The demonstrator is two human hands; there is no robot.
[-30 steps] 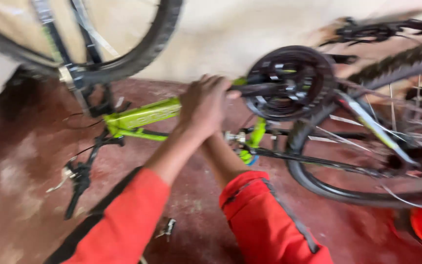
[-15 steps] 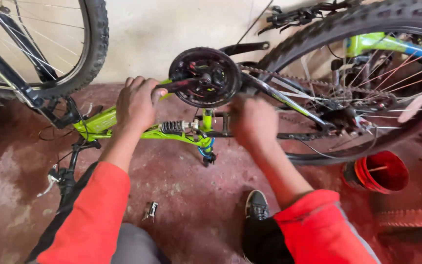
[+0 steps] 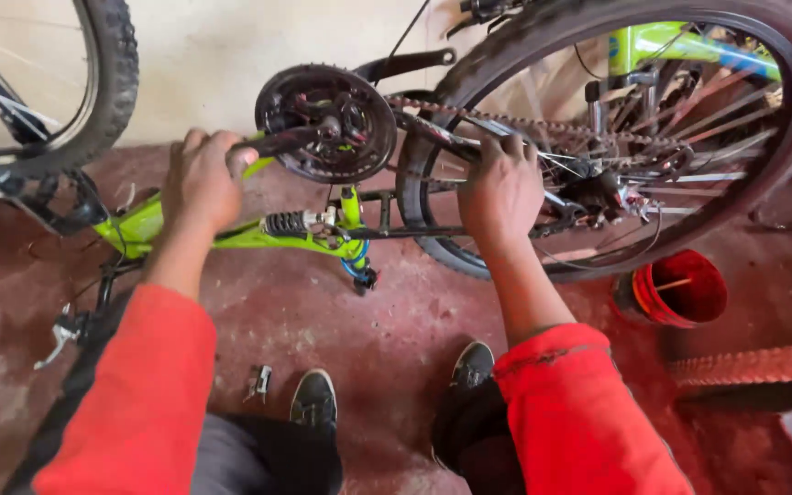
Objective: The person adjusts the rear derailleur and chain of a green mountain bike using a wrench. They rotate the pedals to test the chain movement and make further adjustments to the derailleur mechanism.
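Observation:
A lime-green bicycle frame (image 3: 139, 225) stands upside down on the red floor. My left hand (image 3: 202, 179) is closed around the black crank arm (image 3: 291, 139) beside the chainring (image 3: 327, 124). My right hand (image 3: 503, 188) grips the dark chainstay by the rear wheel (image 3: 786, 156), just below the rusty chain (image 3: 524, 121). A coil shock (image 3: 286, 224) sits in the frame between my hands. Both sleeves are red.
The front wheel (image 3: 107, 87) is at the upper left. A red bucket (image 3: 680, 289) stands on the floor at the right, near a loose tyre (image 3: 753, 367). A small metal part (image 3: 258, 380) lies by my black shoes (image 3: 315, 401). A pale wall stands behind.
The view has shifted and steadied. My left hand has stayed on the crank arm. My right hand has moved right from the frame's middle to the chainstay by the rear wheel.

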